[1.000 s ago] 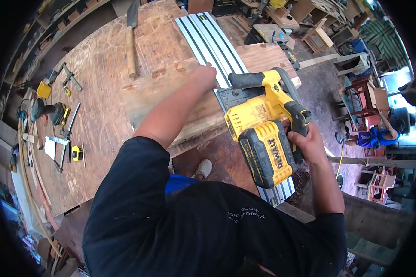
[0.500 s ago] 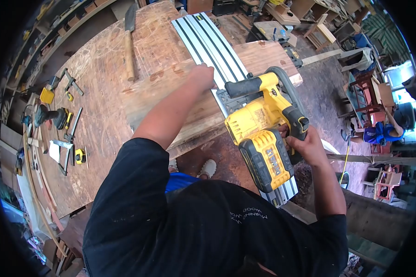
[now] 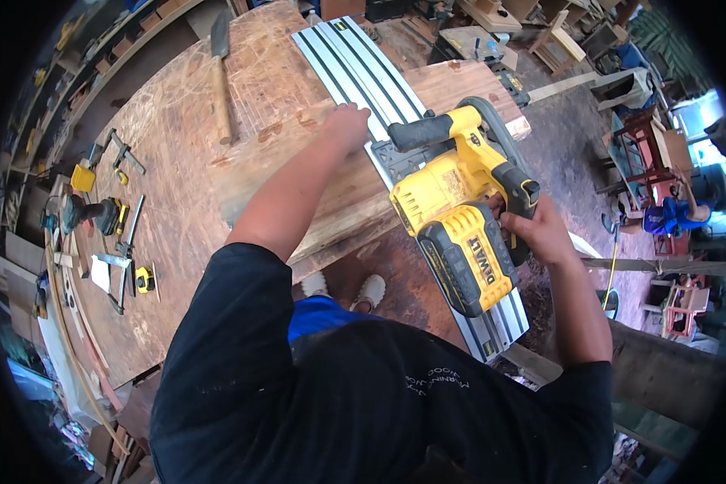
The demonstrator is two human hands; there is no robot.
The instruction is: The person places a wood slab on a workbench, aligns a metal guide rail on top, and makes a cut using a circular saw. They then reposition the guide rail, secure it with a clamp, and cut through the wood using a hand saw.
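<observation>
A yellow and black cordless track saw (image 3: 444, 184) sits on a long silver guide rail (image 3: 348, 60). My right hand (image 3: 538, 231) is closed around the saw's rear handle. At the rail's left edge, just ahead of the saw, my left hand (image 3: 348, 127) has its fingers curled against the rail; the fingertips are partly hidden. Beneath the rail lies a thick wooden slab (image 3: 290, 173), which extends past the table edge. The saw's blade is out of sight, and its large battery (image 3: 469, 262) faces me.
The worn wooden table (image 3: 173, 137) carries a long-handled knife (image 3: 222, 89), a cordless drill (image 3: 89, 213), a tape measure (image 3: 144, 280) and clamps (image 3: 127, 152). My shoes show below the slab. Another person (image 3: 676, 216) in blue is at the far right, near wooden furniture.
The view has shifted slightly, and the saw's battery has turned a little so its label shows more clearly. Both hands keep their places on the rail and saw. The other person has moved slightly.
</observation>
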